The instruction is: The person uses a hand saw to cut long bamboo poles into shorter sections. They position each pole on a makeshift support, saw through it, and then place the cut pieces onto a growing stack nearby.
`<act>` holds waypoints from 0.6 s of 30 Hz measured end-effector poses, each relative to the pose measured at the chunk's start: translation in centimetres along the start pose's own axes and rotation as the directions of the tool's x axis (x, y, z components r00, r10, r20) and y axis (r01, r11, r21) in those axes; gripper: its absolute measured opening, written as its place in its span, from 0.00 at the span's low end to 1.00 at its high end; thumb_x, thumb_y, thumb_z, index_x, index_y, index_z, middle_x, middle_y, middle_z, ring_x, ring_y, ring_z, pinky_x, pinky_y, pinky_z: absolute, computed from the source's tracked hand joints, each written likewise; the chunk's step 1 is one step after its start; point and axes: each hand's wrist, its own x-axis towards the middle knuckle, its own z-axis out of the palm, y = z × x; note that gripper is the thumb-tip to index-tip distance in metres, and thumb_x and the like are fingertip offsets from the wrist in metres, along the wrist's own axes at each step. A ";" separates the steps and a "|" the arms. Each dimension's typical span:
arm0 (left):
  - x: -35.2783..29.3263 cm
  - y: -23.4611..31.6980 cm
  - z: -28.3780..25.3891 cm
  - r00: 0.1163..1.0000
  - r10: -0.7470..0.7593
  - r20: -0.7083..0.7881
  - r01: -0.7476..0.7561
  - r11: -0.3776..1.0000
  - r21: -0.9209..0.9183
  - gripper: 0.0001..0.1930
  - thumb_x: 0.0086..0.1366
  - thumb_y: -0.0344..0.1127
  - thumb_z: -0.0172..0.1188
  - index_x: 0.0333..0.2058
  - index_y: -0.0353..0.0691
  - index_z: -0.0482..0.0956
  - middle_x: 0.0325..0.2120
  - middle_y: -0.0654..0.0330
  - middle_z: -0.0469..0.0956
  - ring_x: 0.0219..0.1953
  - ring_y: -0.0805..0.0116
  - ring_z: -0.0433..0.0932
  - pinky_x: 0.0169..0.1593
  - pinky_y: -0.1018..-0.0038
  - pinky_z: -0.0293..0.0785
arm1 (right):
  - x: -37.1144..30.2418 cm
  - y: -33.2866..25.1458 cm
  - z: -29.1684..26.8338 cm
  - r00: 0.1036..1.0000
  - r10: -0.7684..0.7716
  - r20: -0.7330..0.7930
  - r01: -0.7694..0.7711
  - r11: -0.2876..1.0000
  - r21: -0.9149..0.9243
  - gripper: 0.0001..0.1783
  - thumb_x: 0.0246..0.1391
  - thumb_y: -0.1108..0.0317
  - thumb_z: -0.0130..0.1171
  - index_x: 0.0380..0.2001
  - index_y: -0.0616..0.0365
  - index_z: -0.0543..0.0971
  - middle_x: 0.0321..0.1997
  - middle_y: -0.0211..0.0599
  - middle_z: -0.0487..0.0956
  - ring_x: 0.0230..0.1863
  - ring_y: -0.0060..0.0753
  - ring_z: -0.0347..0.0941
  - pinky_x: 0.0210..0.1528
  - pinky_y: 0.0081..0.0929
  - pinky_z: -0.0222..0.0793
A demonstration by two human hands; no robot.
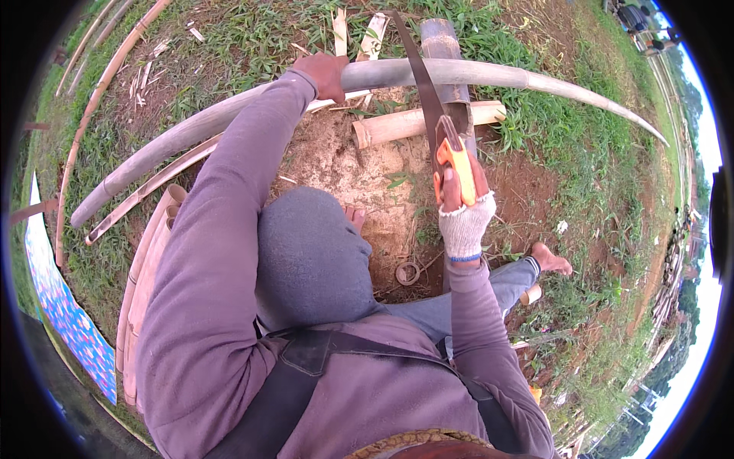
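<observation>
A long, pale bamboo pole (206, 116) lies crosswise in front of me, looking bent through the lens. My bare left hand (325, 75) is closed around it, left of the saw. In my right hand (468, 214), which wears a white knit glove with bare fingers, is the orange and dark handle of a handsaw (423, 76). The long blade points away from me and crosses the pole; whether its teeth have cut in cannot be seen. Beneath the pole runs a thicker bamboo log (440, 38). A short bamboo length (397, 128) lies across that log, nearer to me.
Sawdust (390, 176) covers the soil before me. A cut bamboo ring (407, 273) lies near my bent leg. Several bamboo lengths (141, 283) are stacked at my left, beside a flowered blue sheet (73, 329). My bare foot (552, 260) rests at the right.
</observation>
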 end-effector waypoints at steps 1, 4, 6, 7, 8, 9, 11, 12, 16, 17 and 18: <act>0.3 -0.5 -0.1 1.000 -0.010 0.013 0.010 1.000 -0.017 0.41 0.49 0.47 0.77 0.64 0.43 0.77 0.49 0.45 0.88 0.51 0.45 0.88 0.57 0.53 0.85 | -2.9 -0.2 -1.7 0.999 0.039 0.007 -0.039 0.999 0.006 0.27 0.72 0.62 0.65 0.66 0.68 0.77 0.53 0.50 0.86 0.51 0.38 0.85 0.53 0.34 0.81; 0.5 -0.2 -0.2 0.996 -0.029 0.083 0.033 0.999 -0.043 0.41 0.53 0.49 0.79 0.65 0.44 0.76 0.52 0.49 0.88 0.56 0.48 0.87 0.62 0.47 0.80 | -8.9 -1.6 -5.2 0.974 0.217 0.060 -0.220 0.974 0.046 0.30 0.73 0.61 0.64 0.69 0.69 0.74 0.54 0.50 0.86 0.52 0.35 0.85 0.54 0.32 0.82; 0.4 0.1 0.2 0.997 -0.038 0.069 0.041 0.999 -0.034 0.40 0.54 0.49 0.79 0.64 0.44 0.77 0.52 0.49 0.88 0.56 0.48 0.87 0.63 0.47 0.80 | -7.1 -1.1 -4.1 0.973 0.226 0.056 -0.230 0.969 0.086 0.30 0.73 0.60 0.64 0.69 0.69 0.74 0.53 0.49 0.86 0.51 0.34 0.85 0.53 0.32 0.83; 0.3 0.2 0.4 0.999 -0.036 0.030 0.037 0.999 -0.025 0.40 0.52 0.48 0.78 0.64 0.43 0.77 0.51 0.47 0.88 0.54 0.47 0.87 0.60 0.50 0.82 | -5.2 -0.9 -2.7 0.977 0.210 0.042 -0.214 0.971 0.109 0.29 0.73 0.61 0.65 0.68 0.69 0.76 0.50 0.47 0.87 0.50 0.33 0.85 0.52 0.32 0.83; -0.1 0.6 0.7 0.999 -0.034 -0.008 0.033 0.999 -0.016 0.40 0.51 0.47 0.78 0.63 0.43 0.78 0.49 0.46 0.88 0.52 0.46 0.88 0.57 0.53 0.85 | -1.0 -0.1 0.1 0.995 0.102 0.018 -0.103 0.992 0.073 0.27 0.73 0.61 0.65 0.66 0.69 0.77 0.49 0.47 0.87 0.48 0.34 0.85 0.51 0.33 0.82; -0.2 1.2 0.8 1.000 -0.024 -0.011 0.024 0.999 -0.024 0.40 0.51 0.47 0.78 0.63 0.43 0.78 0.49 0.46 0.88 0.52 0.46 0.88 0.57 0.53 0.85 | 3.2 0.4 2.7 1.000 -0.008 -0.015 0.009 1.000 0.021 0.25 0.73 0.62 0.66 0.64 0.68 0.79 0.48 0.46 0.88 0.47 0.34 0.85 0.50 0.33 0.82; 0.0 1.3 -0.1 0.999 -0.025 -0.023 0.025 0.999 -0.020 0.39 0.51 0.47 0.78 0.62 0.43 0.78 0.50 0.47 0.88 0.52 0.47 0.88 0.58 0.53 0.84 | 7.9 0.0 4.4 0.990 -0.142 -0.011 0.142 0.990 -0.019 0.22 0.73 0.63 0.66 0.62 0.66 0.81 0.45 0.42 0.87 0.40 0.28 0.81 0.43 0.29 0.79; 0.0 1.0 -0.1 1.000 -0.025 -0.007 0.025 0.999 -0.028 0.39 0.51 0.47 0.78 0.62 0.43 0.78 0.50 0.47 0.88 0.53 0.46 0.88 0.58 0.53 0.84 | 8.0 0.3 4.5 0.994 -0.109 -0.001 0.109 0.994 0.019 0.20 0.74 0.64 0.65 0.62 0.64 0.81 0.41 0.37 0.86 0.34 0.20 0.76 0.37 0.24 0.77; 0.2 -0.8 -0.1 1.000 -0.021 -0.007 0.021 1.000 -0.021 0.40 0.50 0.47 0.77 0.63 0.44 0.78 0.50 0.47 0.88 0.52 0.46 0.88 0.57 0.53 0.84 | -0.1 0.3 0.0 1.000 -0.021 0.020 0.020 1.000 0.001 0.24 0.73 0.64 0.64 0.65 0.68 0.78 0.48 0.44 0.85 0.42 0.27 0.80 0.44 0.27 0.80; 0.5 -1.0 0.5 1.000 -0.007 0.013 0.008 0.999 -0.047 0.40 0.50 0.47 0.77 0.63 0.43 0.78 0.50 0.47 0.88 0.52 0.46 0.88 0.57 0.53 0.84 | -3.4 0.0 -2.0 0.999 0.040 0.026 -0.040 0.999 0.000 0.25 0.73 0.64 0.64 0.66 0.69 0.77 0.50 0.45 0.85 0.43 0.29 0.81 0.45 0.28 0.81; 0.6 -1.0 0.9 1.000 0.006 0.026 -0.004 0.997 -0.071 0.41 0.50 0.47 0.77 0.64 0.43 0.78 0.49 0.47 0.88 0.52 0.46 0.88 0.57 0.53 0.84 | -6.3 -0.3 -4.0 0.993 0.112 0.031 -0.112 0.994 -0.001 0.26 0.73 0.64 0.64 0.66 0.69 0.76 0.51 0.47 0.85 0.45 0.31 0.82 0.47 0.29 0.82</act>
